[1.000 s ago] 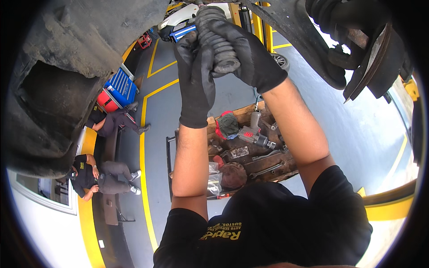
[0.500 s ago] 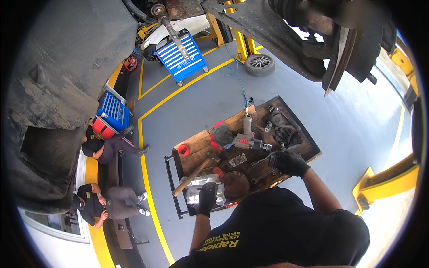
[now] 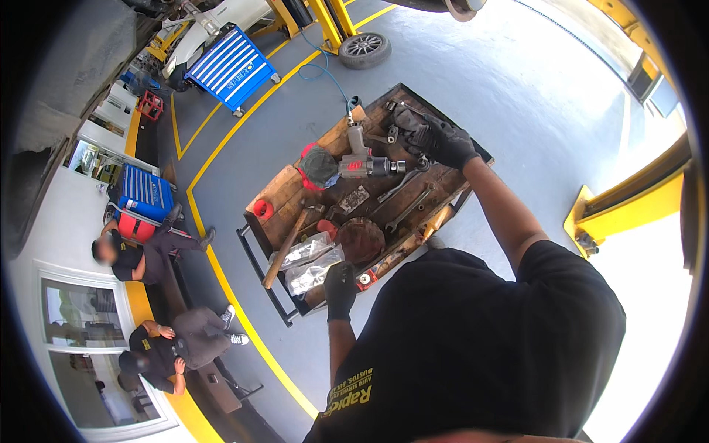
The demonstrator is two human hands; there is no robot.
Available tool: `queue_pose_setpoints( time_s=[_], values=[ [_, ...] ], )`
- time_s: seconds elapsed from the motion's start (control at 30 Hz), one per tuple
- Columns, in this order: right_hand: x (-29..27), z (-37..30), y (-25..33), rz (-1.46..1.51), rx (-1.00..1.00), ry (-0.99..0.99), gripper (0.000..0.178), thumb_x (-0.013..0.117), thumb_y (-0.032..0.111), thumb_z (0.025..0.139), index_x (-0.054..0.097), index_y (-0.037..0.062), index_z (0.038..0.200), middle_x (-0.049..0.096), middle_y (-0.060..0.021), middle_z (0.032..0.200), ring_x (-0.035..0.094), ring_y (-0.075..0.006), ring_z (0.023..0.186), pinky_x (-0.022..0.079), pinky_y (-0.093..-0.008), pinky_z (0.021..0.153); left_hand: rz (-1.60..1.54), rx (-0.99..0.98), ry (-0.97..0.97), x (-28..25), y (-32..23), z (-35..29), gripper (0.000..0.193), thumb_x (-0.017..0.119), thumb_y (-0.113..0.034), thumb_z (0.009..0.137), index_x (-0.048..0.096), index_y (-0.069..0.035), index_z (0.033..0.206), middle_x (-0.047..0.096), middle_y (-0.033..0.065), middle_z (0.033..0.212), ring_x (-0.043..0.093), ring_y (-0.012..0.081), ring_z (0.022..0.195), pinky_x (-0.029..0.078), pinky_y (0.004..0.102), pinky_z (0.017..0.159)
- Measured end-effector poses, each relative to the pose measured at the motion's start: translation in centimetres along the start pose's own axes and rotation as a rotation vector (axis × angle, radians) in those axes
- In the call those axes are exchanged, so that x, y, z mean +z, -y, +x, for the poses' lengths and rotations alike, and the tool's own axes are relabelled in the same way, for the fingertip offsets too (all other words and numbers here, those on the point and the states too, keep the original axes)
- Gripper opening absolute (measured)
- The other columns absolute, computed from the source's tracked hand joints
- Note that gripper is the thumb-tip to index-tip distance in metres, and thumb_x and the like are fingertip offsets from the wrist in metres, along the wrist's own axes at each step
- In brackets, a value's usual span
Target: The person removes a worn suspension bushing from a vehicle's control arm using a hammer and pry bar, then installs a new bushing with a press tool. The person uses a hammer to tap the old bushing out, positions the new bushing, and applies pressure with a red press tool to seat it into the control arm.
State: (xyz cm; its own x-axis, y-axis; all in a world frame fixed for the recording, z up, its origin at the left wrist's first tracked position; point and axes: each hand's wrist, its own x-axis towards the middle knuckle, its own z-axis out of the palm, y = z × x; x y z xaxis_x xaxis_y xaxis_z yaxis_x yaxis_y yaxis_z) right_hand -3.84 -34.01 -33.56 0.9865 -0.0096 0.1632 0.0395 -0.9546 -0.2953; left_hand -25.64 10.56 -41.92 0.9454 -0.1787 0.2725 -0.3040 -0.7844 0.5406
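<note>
Both my hands wear black gloves. My left hand (image 3: 340, 292) is at the near edge of the cart, beside clear plastic bags (image 3: 314, 271) with pale contents; its back faces up and the fingertips are hard to make out. My right hand (image 3: 452, 146) reaches over the cart's far right corner, among a dark crumpled cloth or gloves (image 3: 408, 122) and metal tools; its fingers blend into them. An impact wrench (image 3: 362, 165) lies mid-cart, with a socket on its nose and an air hose (image 3: 336, 83) behind. A wooden-handled hammer (image 3: 286, 247) lies at the left.
The wooden tool cart (image 3: 279, 184) also carries a spanner (image 3: 410, 207), a round rusty part (image 3: 360, 240) and a red ring (image 3: 263, 209). Beyond stand a blue tool cabinet (image 3: 233, 68), a wheel (image 3: 365, 50) and yellow lift posts (image 3: 628, 201). Two people (image 3: 159, 347) sit at the left.
My right hand has moved from the cart's near right side to its far right corner. My left hand has drawn back off the bags to their right edge. The view has shifted away from the car's underside.
</note>
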Motion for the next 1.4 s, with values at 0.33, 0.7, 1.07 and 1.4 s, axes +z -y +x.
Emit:
queue_pose_setpoints(
  time_s=[0.33, 0.7, 1.07, 1.4],
  values=[
    [-0.7, 1.7, 4.3, 0.225, -0.175, -0.031, 0.064, 0.071, 0.038, 0.091, 0.053, 0.0198, 0.150, 0.058, -0.0181, 0.146, 0.061, -0.0377, 0.131, 0.051, -0.0492, 0.106, 0.041, -0.485, -0.298, -2.5, -1.0, -14.1, 0.019, 0.064, -0.020, 0.099, 0.074, -0.004, 0.095, 0.074, 0.0207, 0.093, 0.073, 0.0390, 0.085, 0.057, 0.0434, 0.076],
    [-27.1, 12.7, 31.1, 1.022, -0.908, -0.833, 0.040, 0.070, 0.024, 0.098, 0.062, 0.0052, 0.132, 0.068, -0.0167, 0.124, 0.068, -0.0302, 0.113, 0.056, -0.0442, 0.094, -0.095, -0.728, -0.310, 6.1, -4.7, -21.3, 0.026, 0.065, -0.027, 0.099, 0.076, -0.004, 0.098, 0.075, 0.0166, 0.086, 0.074, 0.0286, 0.078, 0.058, 0.0398, 0.073],
    [-37.5, 24.4, 41.9, 0.440, -0.673, -0.705, 0.051, 0.071, 0.035, 0.085, 0.071, -0.0001, 0.122, 0.073, -0.0297, 0.114, 0.070, -0.0456, 0.109, 0.055, -0.0524, 0.096, -0.693, -1.672, -0.078, 9.4, 1.0, -41.2, 0.024, 0.059, -0.022, 0.097, 0.067, -0.003, 0.084, 0.067, 0.0100, 0.074, 0.066, 0.0241, 0.068, 0.053, 0.0362, 0.062],
    [-36.9, 24.6, 41.9, 0.574, -0.710, -0.890, 0.037, 0.071, 0.038, 0.085, 0.077, 0.0046, 0.100, 0.074, -0.0264, 0.101, 0.072, -0.0427, 0.098, 0.056, -0.0515, 0.088, -0.925, -1.876, -0.361, -0.3, 9.6, -44.5, 0.017, 0.058, -0.022, 0.094, 0.060, -0.007, 0.086, 0.060, 0.0071, 0.075, 0.058, 0.0210, 0.064, 0.048, 0.0361, 0.058]
  ],
)
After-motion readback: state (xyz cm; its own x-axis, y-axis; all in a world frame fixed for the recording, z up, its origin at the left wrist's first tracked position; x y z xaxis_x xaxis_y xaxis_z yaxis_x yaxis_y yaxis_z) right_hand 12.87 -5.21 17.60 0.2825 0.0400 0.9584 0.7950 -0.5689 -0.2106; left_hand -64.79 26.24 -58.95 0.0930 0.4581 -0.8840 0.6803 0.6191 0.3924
